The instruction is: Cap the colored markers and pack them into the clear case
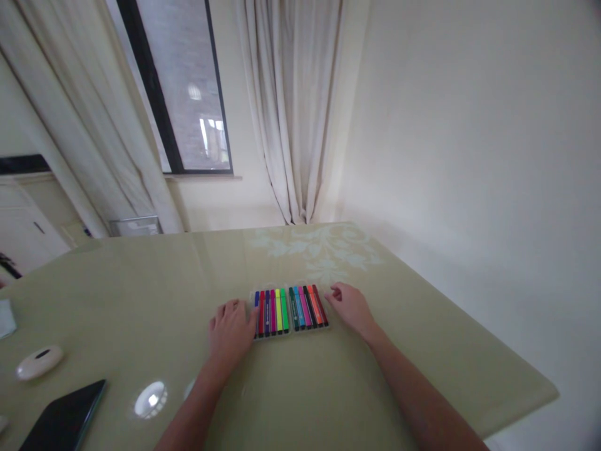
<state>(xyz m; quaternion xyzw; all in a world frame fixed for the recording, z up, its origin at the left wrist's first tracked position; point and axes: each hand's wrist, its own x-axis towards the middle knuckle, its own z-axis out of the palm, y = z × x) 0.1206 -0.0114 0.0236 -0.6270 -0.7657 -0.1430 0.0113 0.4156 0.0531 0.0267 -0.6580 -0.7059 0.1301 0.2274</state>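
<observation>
A clear plastic marker case lies opened flat on the table, its two halves side by side. Several felt-tip markers in many colours fill both halves in upright rows. At the case's left edge rests my left hand, palm down with its fingers lying on the table and its thumb against the case. Just beyond the right edge is my right hand, fingers curled in loosely; nothing shows in them, and whether they touch the case is unclear.
The glossy table has its right edge along a white wall. Toward the left front lie a dark tablet-like slab and a white oval object. Behind are a window and curtains.
</observation>
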